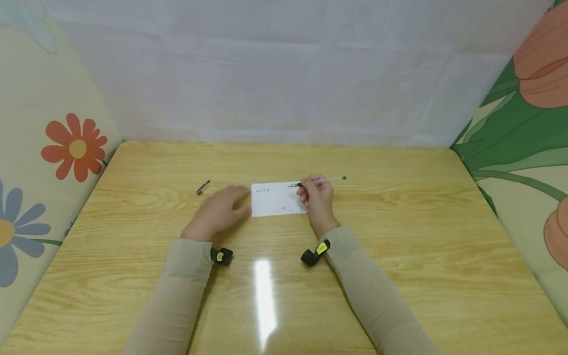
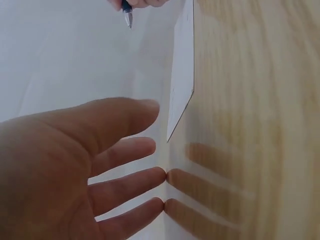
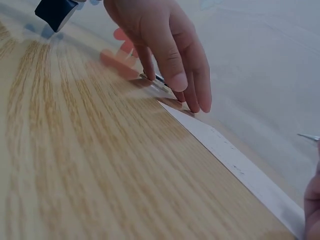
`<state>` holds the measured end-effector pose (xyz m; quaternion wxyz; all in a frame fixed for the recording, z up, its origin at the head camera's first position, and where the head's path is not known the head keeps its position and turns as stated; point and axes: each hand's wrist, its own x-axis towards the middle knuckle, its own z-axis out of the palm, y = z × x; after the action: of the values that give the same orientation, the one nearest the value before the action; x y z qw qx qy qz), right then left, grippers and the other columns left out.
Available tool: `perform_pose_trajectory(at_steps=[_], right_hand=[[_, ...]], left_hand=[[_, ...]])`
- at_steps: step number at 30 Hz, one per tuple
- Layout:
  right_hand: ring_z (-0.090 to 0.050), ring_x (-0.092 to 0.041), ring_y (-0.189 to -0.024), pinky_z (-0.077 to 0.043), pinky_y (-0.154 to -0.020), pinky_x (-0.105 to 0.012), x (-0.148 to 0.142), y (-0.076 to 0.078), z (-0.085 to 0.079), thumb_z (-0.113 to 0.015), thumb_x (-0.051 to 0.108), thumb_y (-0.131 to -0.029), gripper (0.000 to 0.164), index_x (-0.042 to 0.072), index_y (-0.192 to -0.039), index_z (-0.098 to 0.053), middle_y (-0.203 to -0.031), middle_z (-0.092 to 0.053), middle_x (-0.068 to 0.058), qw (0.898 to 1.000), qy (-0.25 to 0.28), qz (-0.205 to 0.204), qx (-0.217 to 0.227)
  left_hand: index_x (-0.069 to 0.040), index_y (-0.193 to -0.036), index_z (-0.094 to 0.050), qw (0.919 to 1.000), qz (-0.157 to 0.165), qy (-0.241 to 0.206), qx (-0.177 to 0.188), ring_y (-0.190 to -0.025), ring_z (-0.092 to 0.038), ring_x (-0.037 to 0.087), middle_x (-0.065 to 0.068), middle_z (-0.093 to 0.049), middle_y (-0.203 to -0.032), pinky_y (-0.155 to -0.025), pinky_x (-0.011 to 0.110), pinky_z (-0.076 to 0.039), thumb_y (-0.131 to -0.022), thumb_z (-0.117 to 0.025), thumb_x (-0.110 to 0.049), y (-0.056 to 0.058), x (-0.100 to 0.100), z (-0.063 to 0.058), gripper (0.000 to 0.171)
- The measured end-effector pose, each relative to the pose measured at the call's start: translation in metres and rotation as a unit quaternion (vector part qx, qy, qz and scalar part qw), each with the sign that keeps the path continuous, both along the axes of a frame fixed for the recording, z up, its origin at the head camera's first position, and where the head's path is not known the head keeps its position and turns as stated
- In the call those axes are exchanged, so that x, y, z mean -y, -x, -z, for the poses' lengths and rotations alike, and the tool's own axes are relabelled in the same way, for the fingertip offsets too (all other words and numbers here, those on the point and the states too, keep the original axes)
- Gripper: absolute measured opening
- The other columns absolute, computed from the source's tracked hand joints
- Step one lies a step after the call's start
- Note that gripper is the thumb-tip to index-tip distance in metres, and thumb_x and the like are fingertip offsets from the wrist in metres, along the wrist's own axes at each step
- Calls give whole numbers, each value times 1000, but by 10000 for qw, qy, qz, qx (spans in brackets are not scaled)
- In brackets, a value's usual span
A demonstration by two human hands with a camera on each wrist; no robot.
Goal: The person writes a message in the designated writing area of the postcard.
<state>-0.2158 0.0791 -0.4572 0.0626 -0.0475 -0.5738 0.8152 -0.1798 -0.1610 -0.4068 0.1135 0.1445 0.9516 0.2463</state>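
Observation:
A small white sheet of paper (image 1: 272, 201) lies flat on the table, with small dark writing at its upper left and lower edge. My right hand (image 1: 318, 199) pinches a clear-barreled pen (image 1: 330, 179) at the sheet's right side. The pen's metal tip (image 2: 128, 19) points left and is held above the paper. Beside the sheet's left edge, my left hand (image 1: 222, 207) has relaxed, spread fingers and holds nothing; fingertips (image 2: 159, 175) touch the tabletop. In the right wrist view, only part of the right hand (image 3: 313, 200) shows at the edge.
A black-and-clear pen cap (image 1: 203, 187) lies on the wooden table (image 1: 399, 222) just beyond the left hand. White cloth (image 1: 275, 74) hangs behind the table. Flower-patterned panels (image 1: 77, 148) flank both sides. Black wrist devices (image 1: 222, 256) sit at both cuffs.

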Motion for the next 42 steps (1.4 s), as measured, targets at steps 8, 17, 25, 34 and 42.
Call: perform_pose_trajectory(at_steps=[8, 17, 25, 34, 42], right_hand=[[-48, -7, -47, -36, -42, -16, -1, 0, 0, -58, 3, -94, 15, 10, -81, -57, -59, -59, 0, 9999, -144, -48, -4], [-49, -6, -48, -37, -43, -15, 0, -1, 0, -58, 4, -95, 14, 10, -82, -56, -60, -59, 0, 9997, -231, -94, 39], [-49, -7, -47, -37, -42, -16, 0, -1, 0, -58, 3, -95, 16, 10, -81, -56, -60, -59, 0, 9995, -284, -97, 34], [-49, -6, -47, -38, -42, -16, 2, 0, -1, -58, 3, -95, 16, 9, -81, -57, -59, -60, 0, 9995, -277, -111, -33], [-50, -6, -48, -38, -43, -16, 3, -1, -1, -59, 4, -95, 14, 10, -82, -57, -60, -60, 1, 9993, -304, -194, -102]], left_hand=[[-1, -144, -54, 9977, -508, -133, -419, -127, -55, 45, 24, -59, -139, -104, 61, -44, -104, -55, -22, 1, 5, -6, 46], [5, -128, -64, 9881, -1211, -29, -943, -109, -65, 43, 26, -68, -121, -87, 57, -54, -104, -53, -18, 1, 24, -10, 34], [3, -127, -66, 9809, -1594, 46, -1116, -99, -68, 41, 25, -69, -118, -73, 53, -56, -104, -55, -17, 0, 42, -15, 32], [6, -127, -64, 9699, -2198, -216, -1028, -102, -65, 45, 28, -67, -119, -79, 56, -53, -103, -54, -12, 0, 57, -15, 32], [10, -127, -62, 9590, -2653, -444, -891, -108, -61, 46, 31, -65, -120, -91, 58, -50, -102, -54, -10, -1, 60, -9, 33]])
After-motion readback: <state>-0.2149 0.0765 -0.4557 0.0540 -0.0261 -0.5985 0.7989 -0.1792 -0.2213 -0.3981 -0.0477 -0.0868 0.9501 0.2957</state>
